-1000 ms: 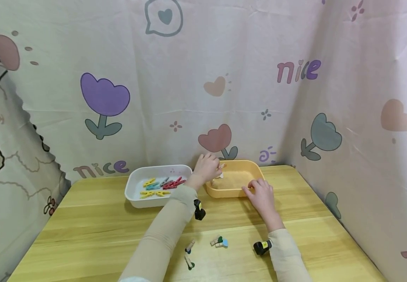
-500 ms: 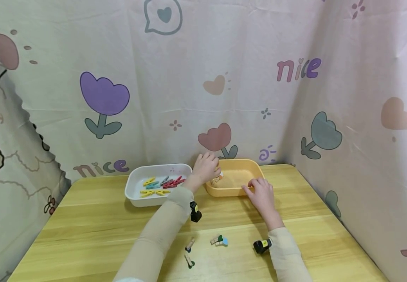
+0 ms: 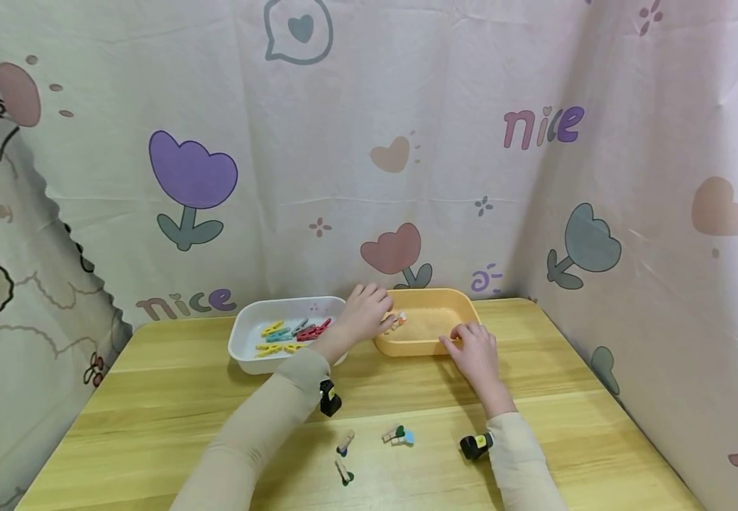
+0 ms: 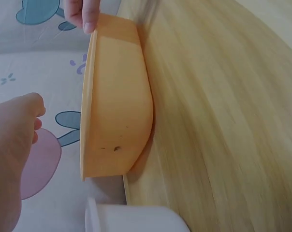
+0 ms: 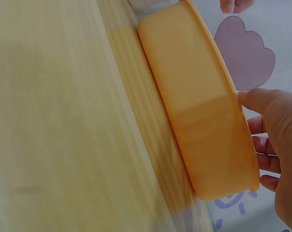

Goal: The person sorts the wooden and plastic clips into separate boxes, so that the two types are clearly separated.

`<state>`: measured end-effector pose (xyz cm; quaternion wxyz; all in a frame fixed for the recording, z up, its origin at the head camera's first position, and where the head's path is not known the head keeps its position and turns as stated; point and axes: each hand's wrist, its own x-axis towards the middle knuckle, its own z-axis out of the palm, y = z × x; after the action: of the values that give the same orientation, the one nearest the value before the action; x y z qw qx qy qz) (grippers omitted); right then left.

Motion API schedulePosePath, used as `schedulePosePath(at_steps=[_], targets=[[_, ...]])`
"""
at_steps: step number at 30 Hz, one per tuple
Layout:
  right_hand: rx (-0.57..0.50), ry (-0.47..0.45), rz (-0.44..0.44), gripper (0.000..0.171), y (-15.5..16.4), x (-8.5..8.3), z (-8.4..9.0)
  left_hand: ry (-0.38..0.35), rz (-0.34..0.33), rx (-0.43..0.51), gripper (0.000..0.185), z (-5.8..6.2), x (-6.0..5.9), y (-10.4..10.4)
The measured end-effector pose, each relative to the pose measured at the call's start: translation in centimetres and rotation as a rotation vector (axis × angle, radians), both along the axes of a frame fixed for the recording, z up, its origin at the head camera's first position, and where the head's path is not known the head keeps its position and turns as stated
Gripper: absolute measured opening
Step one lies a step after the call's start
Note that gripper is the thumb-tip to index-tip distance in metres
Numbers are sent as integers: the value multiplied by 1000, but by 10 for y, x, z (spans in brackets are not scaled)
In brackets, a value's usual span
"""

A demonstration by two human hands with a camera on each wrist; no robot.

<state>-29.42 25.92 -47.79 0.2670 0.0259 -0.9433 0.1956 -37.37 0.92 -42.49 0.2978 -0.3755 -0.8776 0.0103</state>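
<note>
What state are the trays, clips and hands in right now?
Yellow tray: upright, small clips inside at left.
White tray: upright, holding coloured clips.
Four wooden clips: loose on the table.
Left hand: fingers above yellow tray's left end, no clip visible.
Right hand: gripping yellow tray's rim.

A pale curtain (image 3: 445, 85) hangs behind and along both sides of the wooden table (image 3: 164, 411). Its print includes a purple flower (image 3: 193, 174), a speech bubble (image 3: 299, 51) enclosing a heart (image 3: 301, 28), and the word "nice" (image 3: 543, 129) in two positions.
</note>
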Motion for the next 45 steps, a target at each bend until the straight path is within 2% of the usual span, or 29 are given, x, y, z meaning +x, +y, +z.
schedulePosePath(at_steps=[7,12,19,27,33,41,45], targets=[[-9,-4,-3,27,1,0,1,153,-129,3,19,-1,10,-14],[-13,4,2,26,1,2,0,229,-232,-21,18,-1,23,-24],[-1,48,3,25,2,1,-4,202,-257,-119,18,2,44,-35],[2,37,2,26,2,0,-5,143,-278,-168,16,-2,66,-52],[-2,44,9,26,1,0,-5,150,-307,-196,19,-3,85,-66],[-7,43,6,26,1,-1,-6,87,-345,-196,17,-19,104,-78],[-3,51,6,25,0,-2,-6,84,-375,-195,17,-27,111,-83]])
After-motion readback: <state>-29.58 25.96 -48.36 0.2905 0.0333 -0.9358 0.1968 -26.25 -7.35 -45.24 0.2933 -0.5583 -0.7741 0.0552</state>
